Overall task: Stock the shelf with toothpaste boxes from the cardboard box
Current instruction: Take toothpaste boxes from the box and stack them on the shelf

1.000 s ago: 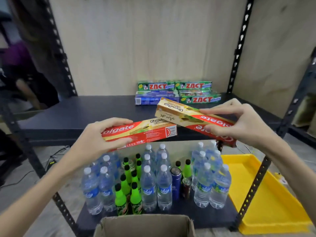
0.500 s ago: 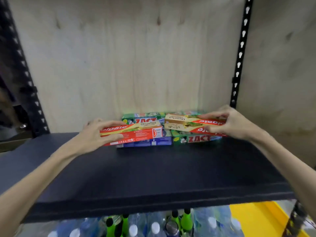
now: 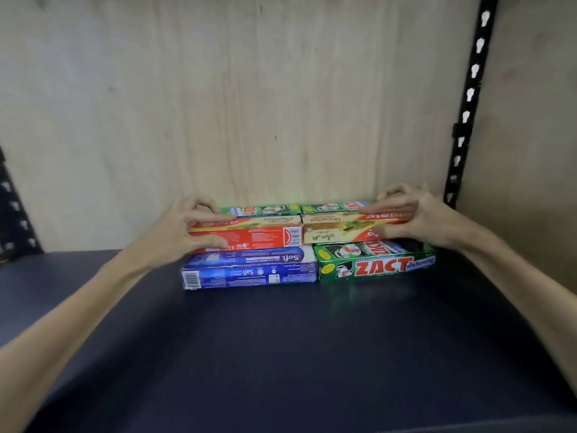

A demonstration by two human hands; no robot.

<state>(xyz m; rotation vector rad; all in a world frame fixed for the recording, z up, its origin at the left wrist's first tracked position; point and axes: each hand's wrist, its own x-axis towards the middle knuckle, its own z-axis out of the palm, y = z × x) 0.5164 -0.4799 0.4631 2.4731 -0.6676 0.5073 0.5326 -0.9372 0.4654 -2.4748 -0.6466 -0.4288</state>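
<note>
head view: at frame centre, the left hand (image 3: 175, 232) grips a red colgate toothpaste box (image 3: 259, 235) atop a blue safi box (image 3: 249, 270). the right hand (image 3: 415, 220) grips a second red-and-cream colgate box (image 3: 337, 232) atop a green zact box (image 3: 374, 264), on the dark shelf (image 3: 281, 354).

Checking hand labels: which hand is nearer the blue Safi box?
Left. The left hand grips the red box lying directly on the Safi box; the right hand is over the Zact box.

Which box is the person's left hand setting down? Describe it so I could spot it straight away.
On the dark shelf by the wooden back wall sits a small stack. The left hand holds the red Colgate box atop the blue Safi box; only its front is solid red with a barcode.
</note>
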